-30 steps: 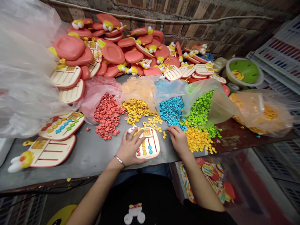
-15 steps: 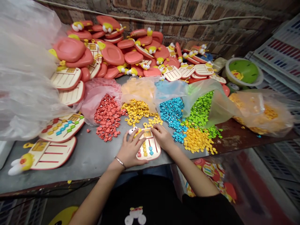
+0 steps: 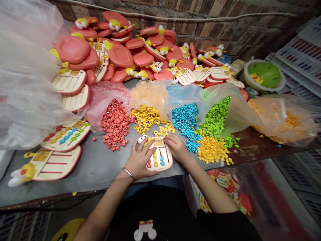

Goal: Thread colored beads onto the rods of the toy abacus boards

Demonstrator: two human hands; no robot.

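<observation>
Board (image 3: 167, 164) lies on the grey table (image 3: 97, 167), near side, centre, in front of the person. Its slots hold red, yellow and blue pieces; the rightmost slot shows none. Left hand (image 3: 139, 159) holds the board's left side: fingers spread wide, thumb along the near edge. Right hand (image 3: 177, 147): narrow grip, fingertips touching the board's far right corner; cannot tell whether a piece is between them.

Containers, left to right beyond the board, mouths facing near:
- pink bag (image 3: 94, 112): red pieces (image 3: 115, 124), spilling out
- orange bag (image 3: 149, 93): yellow pieces (image 3: 146, 115)
- blue bag (image 3: 184, 93): blue pieces (image 3: 184, 118), trailing nearward
- green-tinted bag (image 3: 240, 117): green pieces (image 3: 217, 115)

Loose yellow heap (image 3: 213, 150) sits just near of the green pieces, touching some blue ones. Far right, clear bag (image 3: 304, 117) contains orange-yellow pieces. Beyond it, basin (image 3: 283, 82) holds a green object (image 3: 268, 73), identity unclear. Below the table, right: bin (image 3: 283, 190) with multicoloured toys (image 3: 227, 182).
</observation>
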